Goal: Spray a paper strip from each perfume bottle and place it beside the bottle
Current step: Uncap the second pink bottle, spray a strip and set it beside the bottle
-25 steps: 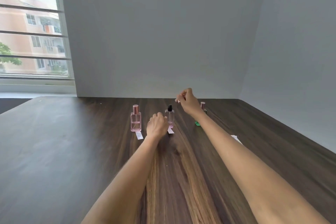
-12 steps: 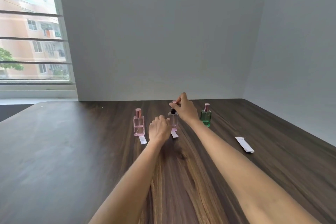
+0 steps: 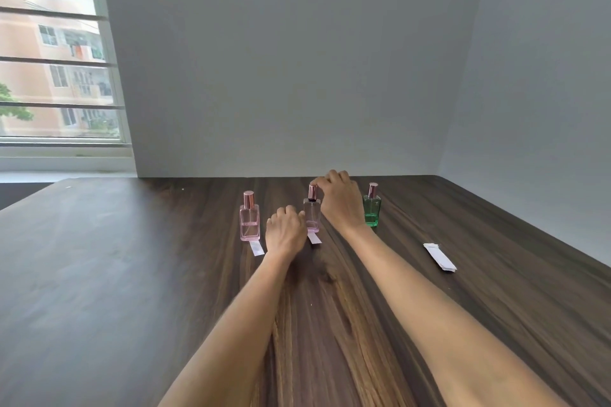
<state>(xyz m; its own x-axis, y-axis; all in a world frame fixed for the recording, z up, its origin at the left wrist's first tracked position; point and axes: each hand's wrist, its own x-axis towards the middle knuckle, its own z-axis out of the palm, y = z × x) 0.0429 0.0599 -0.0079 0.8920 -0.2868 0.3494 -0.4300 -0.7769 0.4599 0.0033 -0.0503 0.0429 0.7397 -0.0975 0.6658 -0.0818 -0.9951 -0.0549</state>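
Three perfume bottles stand in a row on the dark wooden table. The left pink bottle has a paper strip lying in front of it. My left hand grips the body of the middle pale pink bottle, and a second strip lies at its base. My right hand pinches the rose cap on top of that bottle. The green bottle stands capped on the right, with no strip beside it.
A small stack of unused white paper strips lies on the table to the right. A grey wall runs behind the bottles and along the right side. A barred window is at the far left.
My right hand has brought the rose cap down onto the middle bottle, whose black sprayer showed before. My left hand has stayed on the bottle body.
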